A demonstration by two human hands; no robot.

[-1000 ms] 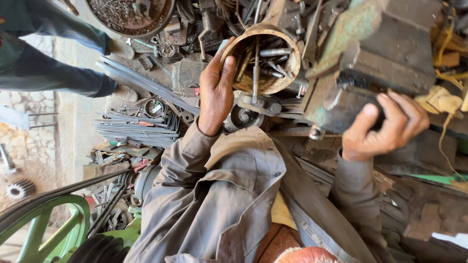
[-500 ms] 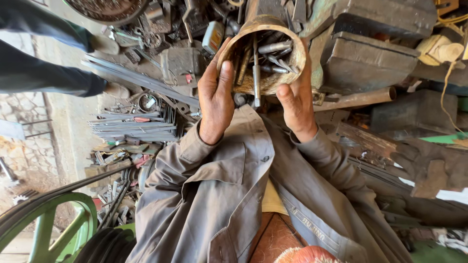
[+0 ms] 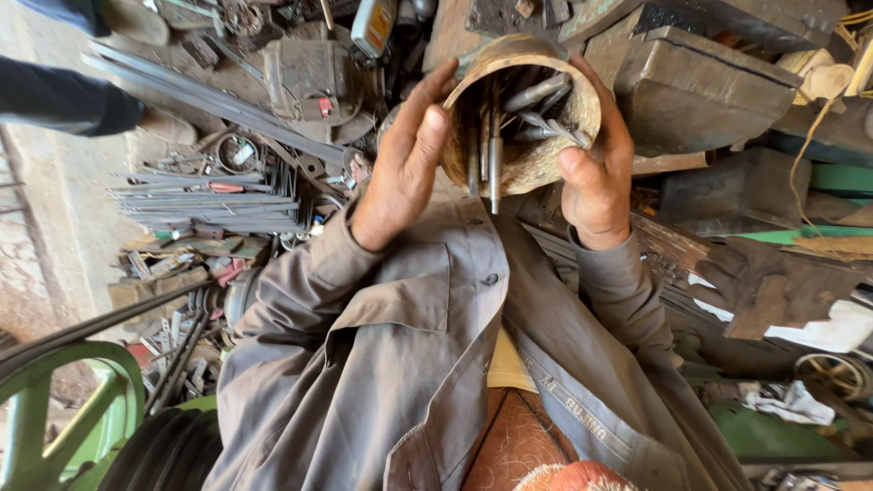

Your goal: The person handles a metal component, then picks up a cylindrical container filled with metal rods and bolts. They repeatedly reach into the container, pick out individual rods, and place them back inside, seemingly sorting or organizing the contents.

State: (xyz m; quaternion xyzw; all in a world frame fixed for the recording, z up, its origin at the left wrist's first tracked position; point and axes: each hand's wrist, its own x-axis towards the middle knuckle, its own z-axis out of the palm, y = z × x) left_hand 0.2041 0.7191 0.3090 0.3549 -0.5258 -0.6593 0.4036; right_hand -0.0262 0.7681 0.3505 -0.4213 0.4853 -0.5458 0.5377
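rusty brown metal, a round open-mouthed can point(image 3: 536, 168), sits in the upper middle of the frame, gripped from both sides and tipped so its mouth faces the camera. the left hand point(image 3: 400, 164) lies flat along the can's left wall, fingers nearly straight and reaching up to the rim, palm pressed to the side. the right hand point(image 3: 596, 164) wraps the right wall, fingers curled over the top edge and the thumb hooked at the lower rim. inside the can stand grey steel rods and bolts point(image 3: 509, 118), one long rod poking out past the lower lip. both arms wear grey work-jacket sleeves point(image 3: 364, 318) filling the lower middle of the frame. to the left lies a bundle of thin metal rods point(image 3: 209, 200) on the cluttered floor, and a green spoked wheel point(image 3: 55, 400) fills the lower left corner. a dark heavy metal block point(image 3: 718, 82) sits at upper right, just beside the right hand. another person's dark sleeve point(image 3: 64, 100) shows at upper left.
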